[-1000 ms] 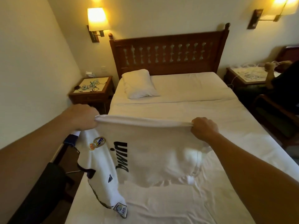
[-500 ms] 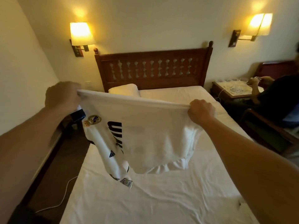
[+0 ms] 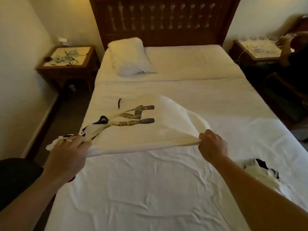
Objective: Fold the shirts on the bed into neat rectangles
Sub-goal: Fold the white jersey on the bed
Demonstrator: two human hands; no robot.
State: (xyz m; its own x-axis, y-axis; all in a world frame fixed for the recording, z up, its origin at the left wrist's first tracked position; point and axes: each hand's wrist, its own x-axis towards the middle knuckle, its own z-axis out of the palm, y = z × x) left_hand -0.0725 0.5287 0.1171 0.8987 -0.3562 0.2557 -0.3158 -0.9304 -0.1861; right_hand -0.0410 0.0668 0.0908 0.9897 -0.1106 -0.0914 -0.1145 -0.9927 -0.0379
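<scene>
White sheets cover the bed [image 3: 150, 189], which fills the room from the near edge to the headboard [image 3: 163, 19]. Nearest, at the right edge of the bed, a second white-and-black shirt [image 3: 260, 170] is seen lying crumpled. Just beyond, a white shirt [image 3: 141, 129] with dark lettering is held at its near edge by both hands, above the sheet. A bunched corner of it is gripped by the left hand [image 3: 70, 150], fingers curled round the cloth, a ring showing on one finger. The opposite corner is pinched in the clenched right hand [image 3: 211, 144]. Between the hands the near hem is stretched taut, while the far part of the shirt billows over the middle of the bed; whether it touches the sheet cannot be told. Farther on, a pillow [image 3: 131, 57] is set at the left of the head end. Nightstands stand at either side of the bed, the left one [image 3: 66, 64] strewn with cables.
</scene>
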